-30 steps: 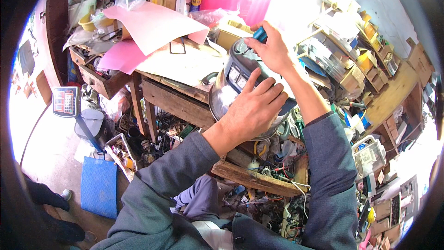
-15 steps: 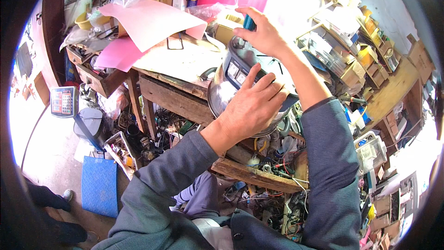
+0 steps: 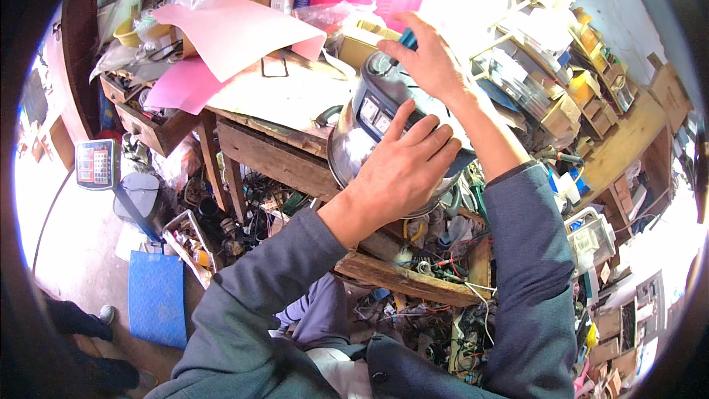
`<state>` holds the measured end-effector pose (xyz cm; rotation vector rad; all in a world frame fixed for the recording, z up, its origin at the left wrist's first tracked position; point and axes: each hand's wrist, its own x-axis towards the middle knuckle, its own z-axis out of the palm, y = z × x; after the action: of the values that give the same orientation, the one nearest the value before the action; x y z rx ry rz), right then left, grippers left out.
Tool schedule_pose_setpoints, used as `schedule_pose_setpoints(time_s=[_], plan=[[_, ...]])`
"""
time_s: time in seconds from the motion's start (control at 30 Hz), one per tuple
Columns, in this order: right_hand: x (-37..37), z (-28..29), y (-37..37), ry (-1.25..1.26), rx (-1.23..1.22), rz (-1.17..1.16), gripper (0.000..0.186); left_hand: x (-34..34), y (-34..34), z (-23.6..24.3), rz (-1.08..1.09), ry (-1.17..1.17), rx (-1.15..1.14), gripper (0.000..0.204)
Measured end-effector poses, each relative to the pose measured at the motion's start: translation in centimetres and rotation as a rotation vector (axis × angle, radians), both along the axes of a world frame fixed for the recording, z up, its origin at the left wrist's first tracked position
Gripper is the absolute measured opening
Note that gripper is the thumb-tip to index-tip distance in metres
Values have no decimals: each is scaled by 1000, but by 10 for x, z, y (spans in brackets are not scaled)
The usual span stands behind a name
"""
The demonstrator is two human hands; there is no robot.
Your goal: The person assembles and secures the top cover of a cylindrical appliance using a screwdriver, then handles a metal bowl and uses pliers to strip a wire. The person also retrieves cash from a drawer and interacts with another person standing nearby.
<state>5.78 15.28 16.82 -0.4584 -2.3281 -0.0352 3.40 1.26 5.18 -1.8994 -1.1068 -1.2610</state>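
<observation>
Since half a second ago your right hand [image 3: 432, 63] has slid a little further along the top of the cooker [image 3: 380, 129], and your left hand [image 3: 402, 170] has stayed pressed on its side. Your left hand lies flat with fingers spread over the shiny metal body, palm against it, not closed around anything. Your right hand's grip is closed on a small blue-handled tool [image 3: 406, 38], pinched between thumb and fingers right above the cooker's dark lid. You have the cooker tilted on its side at the near edge of the wooden table [image 3: 273, 155], its dark front panel with small pale buttons facing left. Behind it on the table lie pink sheets of paper [image 3: 221, 29]. Below the table edge sits a tangle of wires [image 3: 436, 270]. A blue mat [image 3: 155, 299] lies on the floor to your left, near a small scale [image 3: 94, 165].
</observation>
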Motion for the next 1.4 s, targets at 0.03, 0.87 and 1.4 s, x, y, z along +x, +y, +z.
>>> schedule_pose_setpoints(time_s=[0.03, 0.87, 1.4], plan=[[2, 3, 5, -25, -46, 72, 54, 1, 0, 0, -5, -2, -3, 39], [4, 9, 9, -100, -249, 200, 51, 1, -2, 0, -39, -15, -31, 36], [-5, 4, -2, -113, -57, 43, 48, 0, 0, -2, -23, -16, -43, 36]])
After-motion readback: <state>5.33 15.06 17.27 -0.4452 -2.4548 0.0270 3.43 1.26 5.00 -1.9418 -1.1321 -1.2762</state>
